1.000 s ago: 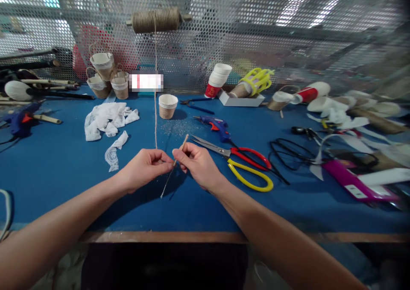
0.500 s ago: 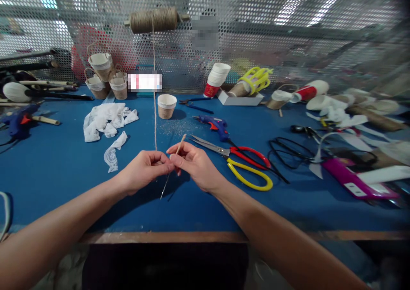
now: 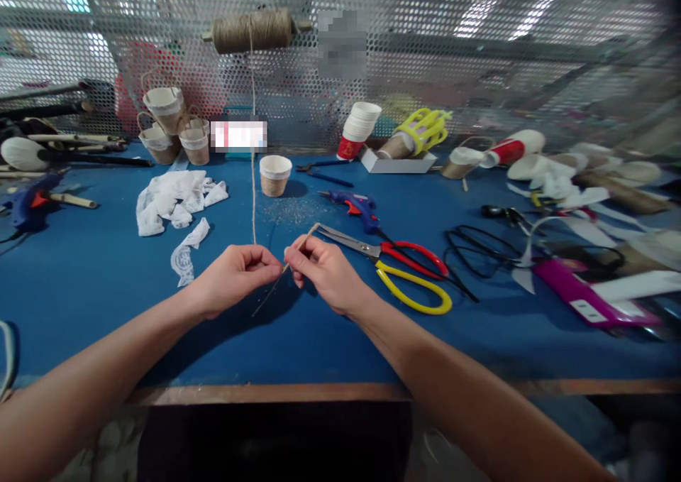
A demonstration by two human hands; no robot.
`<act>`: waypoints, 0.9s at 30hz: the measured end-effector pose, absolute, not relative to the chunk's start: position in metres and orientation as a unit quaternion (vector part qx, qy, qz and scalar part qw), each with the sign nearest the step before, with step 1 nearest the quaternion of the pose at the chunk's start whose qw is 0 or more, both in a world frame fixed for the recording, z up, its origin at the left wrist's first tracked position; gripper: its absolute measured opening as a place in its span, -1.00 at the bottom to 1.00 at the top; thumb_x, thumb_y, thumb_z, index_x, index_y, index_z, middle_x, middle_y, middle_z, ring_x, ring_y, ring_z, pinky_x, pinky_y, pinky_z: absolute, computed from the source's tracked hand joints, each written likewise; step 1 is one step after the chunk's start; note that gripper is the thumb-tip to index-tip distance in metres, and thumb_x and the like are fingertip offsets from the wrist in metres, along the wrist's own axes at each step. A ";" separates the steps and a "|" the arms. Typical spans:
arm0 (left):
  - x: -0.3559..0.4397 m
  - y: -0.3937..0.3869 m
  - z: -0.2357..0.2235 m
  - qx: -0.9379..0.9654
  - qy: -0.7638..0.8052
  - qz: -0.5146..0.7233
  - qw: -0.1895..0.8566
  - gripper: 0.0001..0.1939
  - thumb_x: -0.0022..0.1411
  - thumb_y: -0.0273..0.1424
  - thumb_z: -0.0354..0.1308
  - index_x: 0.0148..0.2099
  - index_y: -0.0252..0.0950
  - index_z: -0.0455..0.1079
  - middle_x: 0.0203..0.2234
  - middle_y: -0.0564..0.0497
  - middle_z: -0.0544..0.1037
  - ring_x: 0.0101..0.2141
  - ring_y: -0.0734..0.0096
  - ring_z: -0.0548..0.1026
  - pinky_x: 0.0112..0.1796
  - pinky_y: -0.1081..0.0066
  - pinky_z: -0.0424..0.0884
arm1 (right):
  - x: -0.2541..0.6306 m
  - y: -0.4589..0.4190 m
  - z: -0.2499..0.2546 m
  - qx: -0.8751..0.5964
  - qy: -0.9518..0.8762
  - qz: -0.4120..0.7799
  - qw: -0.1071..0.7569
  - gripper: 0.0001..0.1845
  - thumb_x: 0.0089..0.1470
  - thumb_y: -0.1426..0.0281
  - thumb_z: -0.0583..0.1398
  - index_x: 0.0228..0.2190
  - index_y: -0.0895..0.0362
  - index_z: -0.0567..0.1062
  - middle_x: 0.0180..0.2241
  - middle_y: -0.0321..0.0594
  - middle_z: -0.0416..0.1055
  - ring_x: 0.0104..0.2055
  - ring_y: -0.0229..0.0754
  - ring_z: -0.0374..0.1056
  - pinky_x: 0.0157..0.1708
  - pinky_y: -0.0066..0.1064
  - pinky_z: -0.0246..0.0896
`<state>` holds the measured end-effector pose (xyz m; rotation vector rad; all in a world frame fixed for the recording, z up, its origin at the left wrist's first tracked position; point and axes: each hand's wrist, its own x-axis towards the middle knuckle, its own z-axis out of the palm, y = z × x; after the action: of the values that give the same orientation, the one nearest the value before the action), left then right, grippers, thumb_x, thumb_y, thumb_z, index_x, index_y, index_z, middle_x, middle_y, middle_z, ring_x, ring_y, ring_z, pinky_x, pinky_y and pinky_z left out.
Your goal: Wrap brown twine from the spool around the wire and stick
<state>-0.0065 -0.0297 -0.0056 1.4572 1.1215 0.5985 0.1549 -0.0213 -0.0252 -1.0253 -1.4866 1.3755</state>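
Left hand's [image 3: 250,275] grip looks pinched on the tan jute twine [image 3: 254,205], probably to hold it taut, while the right hand [image 3: 319,269] clamps a thin, twine-wrapped wire [image 3: 311,233], likely steadying it, above the blue worktop [image 3: 234,358] near its front edge.

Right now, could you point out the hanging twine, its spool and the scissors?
Twine [image 3: 254,184]: head view, on the hanging strand.
Spool [image 3: 252,31]: head view, middle of the wound roll.
Scissors [image 3: 374,250]: head view, at the pivot.
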 end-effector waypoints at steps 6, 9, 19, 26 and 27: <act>-0.004 -0.030 -0.005 0.617 0.480 0.264 0.565 -0.78 0.04 -0.28 0.07 -0.48 -0.35 0.23 -0.68 0.18 0.17 -0.65 0.67 0.07 -0.62 0.56 -0.05 | 0.157 -0.020 -0.026 -0.423 -0.618 0.528 0.400 -0.73 -0.03 0.20 0.14 -0.52 0.16 0.28 -0.68 -0.42 0.17 -0.66 -0.41 0.11 -0.63 -0.51 0.06; -0.003 -0.031 -0.004 0.612 0.479 0.269 0.569 -0.78 0.04 -0.29 0.07 -0.49 -0.36 0.23 -0.68 0.18 0.18 -0.65 0.67 0.06 -0.62 0.56 -0.04 | 0.158 -0.020 -0.025 -0.429 -0.625 0.521 0.394 -0.71 -0.04 0.19 0.14 -0.53 0.16 0.27 -0.69 -0.42 0.17 -0.67 -0.41 0.11 -0.65 -0.52 0.04; -0.002 -0.033 -0.006 0.596 0.463 0.271 0.597 -0.80 0.02 -0.33 0.11 -0.50 -0.36 0.23 -0.72 0.21 0.15 -0.67 0.70 0.00 -0.64 0.56 -0.11 | 0.156 -0.024 -0.020 -0.454 -0.619 0.516 0.379 -0.69 -0.07 0.19 0.17 -0.58 0.18 0.28 -0.74 -0.44 0.14 -0.70 -0.43 0.07 -0.69 -0.54 -0.06; -0.002 -0.032 -0.006 0.563 0.440 0.272 0.645 -0.77 0.02 -0.28 0.13 -0.49 -0.34 0.23 -0.73 0.21 0.16 -0.69 0.70 0.02 -0.65 0.56 -0.10 | 0.156 -0.023 -0.019 -0.368 -0.563 0.620 0.403 -0.74 -0.12 0.22 0.20 -0.52 0.18 0.34 -0.60 -0.37 0.27 -0.60 -0.41 0.17 -0.62 -0.53 0.11; -0.002 -0.032 -0.007 0.560 0.437 0.272 0.649 -0.77 0.02 -0.28 0.13 -0.49 -0.35 0.23 -0.73 0.22 0.15 -0.69 0.70 0.02 -0.65 0.57 -0.11 | 0.156 -0.023 -0.019 -0.372 -0.563 0.618 0.404 -0.74 -0.12 0.23 0.20 -0.54 0.18 0.33 -0.61 -0.38 0.26 -0.61 -0.42 0.15 -0.63 -0.53 0.10</act>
<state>-0.0025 -0.0322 -0.0067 1.2734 0.9937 0.6190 0.1558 -0.0230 -0.0190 -0.9406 -1.4211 1.5596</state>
